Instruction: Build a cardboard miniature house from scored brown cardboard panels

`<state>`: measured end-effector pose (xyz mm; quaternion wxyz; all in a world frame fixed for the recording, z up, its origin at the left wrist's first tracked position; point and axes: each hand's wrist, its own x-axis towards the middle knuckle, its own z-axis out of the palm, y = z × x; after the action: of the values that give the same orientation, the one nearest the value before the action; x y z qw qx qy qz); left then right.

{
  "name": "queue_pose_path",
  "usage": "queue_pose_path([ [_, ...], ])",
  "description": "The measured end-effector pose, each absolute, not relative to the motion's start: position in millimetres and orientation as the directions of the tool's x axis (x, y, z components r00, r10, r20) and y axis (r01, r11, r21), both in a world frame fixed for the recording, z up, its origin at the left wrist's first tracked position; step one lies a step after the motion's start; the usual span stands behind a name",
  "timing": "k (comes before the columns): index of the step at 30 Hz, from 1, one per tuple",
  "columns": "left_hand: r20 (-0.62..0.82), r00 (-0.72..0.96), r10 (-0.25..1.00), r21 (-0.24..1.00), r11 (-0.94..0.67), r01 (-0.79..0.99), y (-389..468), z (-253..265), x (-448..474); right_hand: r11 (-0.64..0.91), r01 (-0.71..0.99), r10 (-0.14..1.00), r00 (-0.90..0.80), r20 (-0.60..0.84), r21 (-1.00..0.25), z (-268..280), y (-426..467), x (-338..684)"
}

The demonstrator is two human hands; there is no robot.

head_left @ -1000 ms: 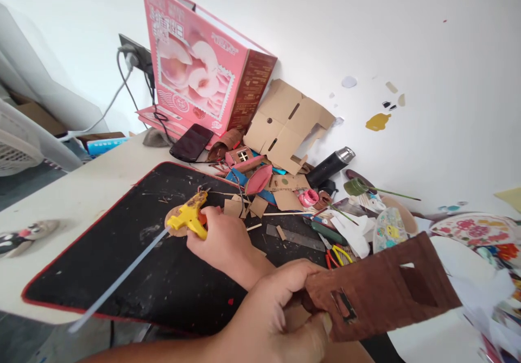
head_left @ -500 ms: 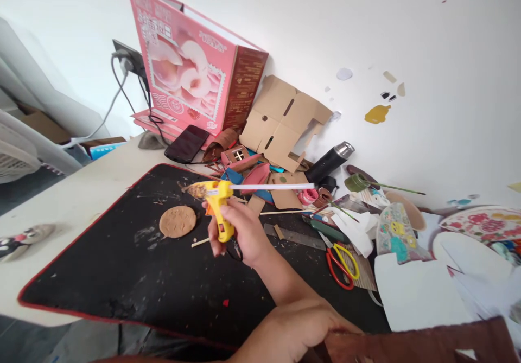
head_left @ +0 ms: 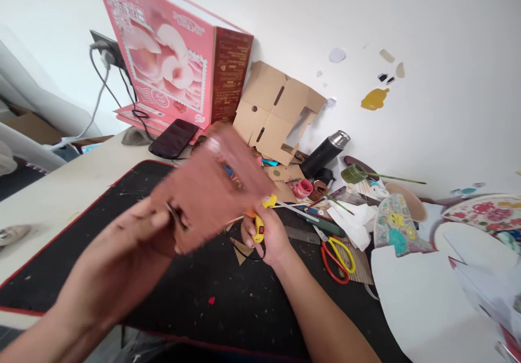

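Note:
My left hand (head_left: 126, 249) grips the left edge of a reddish-brown painted cardboard piece (head_left: 207, 195) with cut-out openings, raised over the mat and blurred by motion. Behind its right corner, my right hand (head_left: 271, 233) is wrapped around the handle of a yellow hot glue gun (head_left: 259, 227). A white glue stick (head_left: 297, 211) juts from the gun's back end toward the right. The cardboard piece hides the gun's nozzle. Below the right hand lies a small brown cardboard scrap (head_left: 240, 252) beside the gun's thin black cord.
Scissors (head_left: 337, 257) with red and yellow handles lie right of the hands, near a metal ruler (head_left: 301, 234). Paint jars (head_left: 302, 189), a black flask (head_left: 325, 153) and a flattened cardboard box (head_left: 277, 110) stand toward the wall. A phone (head_left: 173, 138) lies before the pink box (head_left: 171, 64).
My left hand has swung from the lower right to the left, bringing the brown cardboard piece up in front of the glue gun. The right hand with the gun has shifted slightly right.

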<state>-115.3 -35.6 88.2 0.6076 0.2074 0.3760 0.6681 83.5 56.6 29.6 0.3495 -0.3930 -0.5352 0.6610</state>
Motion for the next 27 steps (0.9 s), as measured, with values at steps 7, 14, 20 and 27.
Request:
queue_pose_path([
  [7, -0.195, -0.155, 0.968, 0.659, 0.013, -0.752, 13.1, 66.7, -123.1, -0.455, -0.492, 0.836, -0.524, -0.165, -0.742, 38.3, 51.6, 80.9],
  [14, -0.356, 0.071, 0.932, 0.537, 0.266, -0.801, 29.5, 56.1, -120.7, -0.52, -0.547, 0.802, -0.577, -0.155, -0.656, 48.5, 49.2, 78.1],
  [20, -0.359, 0.086, 0.93, 0.57, 0.291, -0.768, 28.0, 49.3, -124.9, -0.532, -0.547, 0.792, -0.593, -0.149, -0.646, 47.0, 48.6, 74.7],
  [27, -0.404, 0.016, 0.914, 0.581, 0.27, -0.768, 29.0, 45.9, -123.3, -0.536, -0.535, 0.787, -0.597, -0.157, -0.653, 46.5, 47.2, 72.9],
])
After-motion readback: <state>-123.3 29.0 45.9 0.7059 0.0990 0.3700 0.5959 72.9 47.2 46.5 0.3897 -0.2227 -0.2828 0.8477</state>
